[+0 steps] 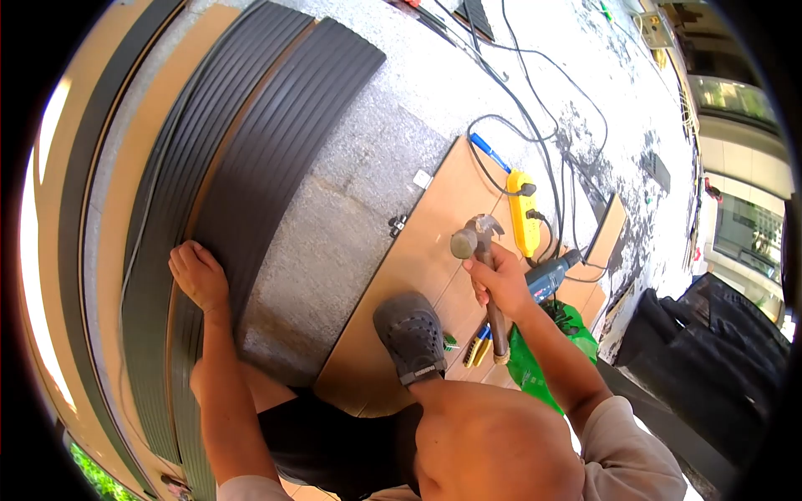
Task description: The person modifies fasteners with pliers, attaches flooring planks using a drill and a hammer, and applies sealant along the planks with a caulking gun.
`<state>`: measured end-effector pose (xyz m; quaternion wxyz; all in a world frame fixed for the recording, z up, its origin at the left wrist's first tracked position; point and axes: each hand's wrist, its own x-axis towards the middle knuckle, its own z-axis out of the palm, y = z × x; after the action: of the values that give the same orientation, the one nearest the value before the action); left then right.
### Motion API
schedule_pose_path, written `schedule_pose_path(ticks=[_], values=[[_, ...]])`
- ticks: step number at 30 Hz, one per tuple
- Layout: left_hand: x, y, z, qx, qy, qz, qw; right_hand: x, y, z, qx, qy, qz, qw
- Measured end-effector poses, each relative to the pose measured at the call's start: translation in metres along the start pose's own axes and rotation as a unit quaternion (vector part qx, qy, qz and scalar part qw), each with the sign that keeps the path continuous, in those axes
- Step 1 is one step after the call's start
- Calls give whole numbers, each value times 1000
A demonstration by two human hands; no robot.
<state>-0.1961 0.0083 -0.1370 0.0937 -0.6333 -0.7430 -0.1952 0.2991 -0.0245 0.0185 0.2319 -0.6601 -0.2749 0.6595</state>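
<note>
My right hand (504, 282) grips a claw hammer (499, 330) by the upper handle, its head raised beside the thumb. My left hand (199, 274) rests on a dark grooved board (292, 108), fingers bent over its edge at the narrow seam. Another grooved board (188, 142) lies alongside, further left. Below the hammer are small tools with yellow and blue handles (478, 346), partly hidden. A blue power drill (551, 275) lies just beyond my right hand.
A yellow power strip (524, 217) with plugged-in black cords and a blue marker (490, 153) lie on tan boards (443, 209). There is a green bag (535, 367) by my right forearm. My shod foot (409, 334) stands on the tan boards. Rough grey concrete (334, 209) separates them from the grooved boards.
</note>
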Motion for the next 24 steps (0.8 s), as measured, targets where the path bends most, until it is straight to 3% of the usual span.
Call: schedule_pose_path(ticks=[5, 11, 19, 24], values=[[0, 0, 0, -8, 9, 6, 1000, 34, -28, 10, -165, 32, -85, 982], [0, -3, 3, -5, 16, 8, 1000, 119, -85, 30, -262, -59, -23, 963], [-2, -2, 1, -9, 15, 13, 1000, 199, -137, 29, -393, -47, 12, 918], [-1, -6, 4, -1, 15, 14, 1000, 215, -150, 38, -347, -2, -3, 938]])
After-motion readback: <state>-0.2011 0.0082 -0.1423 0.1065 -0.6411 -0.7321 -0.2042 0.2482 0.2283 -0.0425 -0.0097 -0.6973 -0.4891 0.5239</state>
